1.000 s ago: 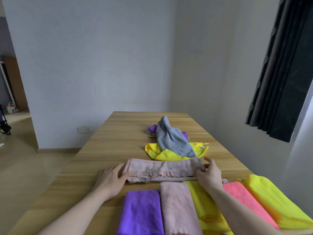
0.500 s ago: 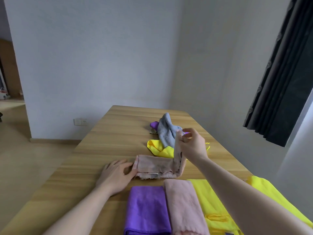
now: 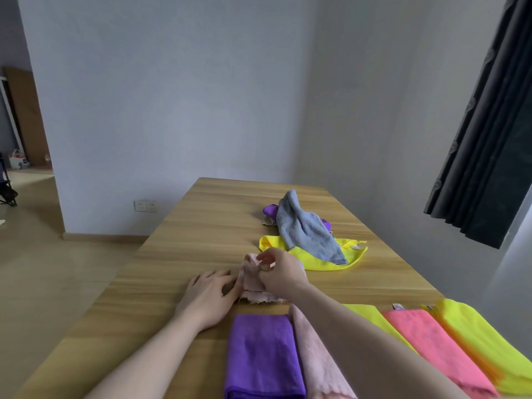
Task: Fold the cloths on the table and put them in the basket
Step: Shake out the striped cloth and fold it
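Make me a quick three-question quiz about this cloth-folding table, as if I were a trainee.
1. True or false: the grey terry cloth lies partly on top of the unfolded yellow cloth.
2. Which hand pinches the end of the pale pink cloth being folded? A. left hand B. right hand C. neither
3. Fill in: the folded cloth nearest the person's left forearm, on the wooden table, is the folded ____ cloth.

Key: 1 true; 2 B; 3 purple.
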Available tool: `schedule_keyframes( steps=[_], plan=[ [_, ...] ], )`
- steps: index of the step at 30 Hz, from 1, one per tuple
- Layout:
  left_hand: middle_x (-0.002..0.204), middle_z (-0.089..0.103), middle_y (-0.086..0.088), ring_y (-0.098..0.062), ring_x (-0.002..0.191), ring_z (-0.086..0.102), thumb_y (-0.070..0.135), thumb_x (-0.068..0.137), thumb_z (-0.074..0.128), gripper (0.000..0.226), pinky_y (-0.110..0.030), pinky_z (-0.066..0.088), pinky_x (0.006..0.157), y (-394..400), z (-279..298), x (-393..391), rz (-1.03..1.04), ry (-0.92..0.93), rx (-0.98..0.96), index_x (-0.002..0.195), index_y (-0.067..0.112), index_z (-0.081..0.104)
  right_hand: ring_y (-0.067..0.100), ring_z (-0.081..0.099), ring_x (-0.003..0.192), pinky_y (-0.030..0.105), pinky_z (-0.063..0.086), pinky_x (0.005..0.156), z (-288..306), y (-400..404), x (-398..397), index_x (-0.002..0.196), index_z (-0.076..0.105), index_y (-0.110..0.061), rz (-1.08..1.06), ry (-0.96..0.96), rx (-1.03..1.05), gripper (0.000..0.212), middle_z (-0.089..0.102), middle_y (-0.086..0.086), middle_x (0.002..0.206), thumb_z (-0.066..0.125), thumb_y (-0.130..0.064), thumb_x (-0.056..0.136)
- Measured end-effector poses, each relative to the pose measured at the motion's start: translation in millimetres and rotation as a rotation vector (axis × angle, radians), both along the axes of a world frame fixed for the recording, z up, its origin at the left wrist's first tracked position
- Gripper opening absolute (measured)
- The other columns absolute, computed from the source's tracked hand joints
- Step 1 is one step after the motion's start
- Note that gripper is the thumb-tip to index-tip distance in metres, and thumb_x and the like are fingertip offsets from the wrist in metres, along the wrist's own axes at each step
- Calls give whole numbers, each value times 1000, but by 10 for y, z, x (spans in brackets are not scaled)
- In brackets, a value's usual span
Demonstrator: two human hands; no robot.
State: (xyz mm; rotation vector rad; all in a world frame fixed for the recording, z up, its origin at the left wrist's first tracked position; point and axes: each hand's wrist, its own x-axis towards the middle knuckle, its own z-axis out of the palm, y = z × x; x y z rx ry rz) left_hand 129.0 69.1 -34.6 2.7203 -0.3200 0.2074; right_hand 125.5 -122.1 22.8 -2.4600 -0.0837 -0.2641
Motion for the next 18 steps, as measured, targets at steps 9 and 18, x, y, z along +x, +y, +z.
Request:
schedule_keyframes(
  steps=[9, 18],
  plan=[
    [159, 35, 16, -17, 142, 42, 41, 100, 46, 55, -34, 37, 112, 10, -11, -36, -58, -77, -138, 153, 41, 31, 3, 66, 82, 21, 49, 69, 37, -316, -106, 100, 73, -28, -80, -35, 348, 19, 73, -11, 92, 67, -27, 82],
    [162, 22, 26, -7, 143, 37, 23, 96, 43, 56, -29, 35, 115, -5, -35, -36, -231, -142, -133, 147, 48, 45, 23, 60, 117, 32, 46, 93, -209, -675, -72, 134, 53, -16, -367, 124, 291, 53, 65, 2, 123, 64, -40, 89]
  ],
)
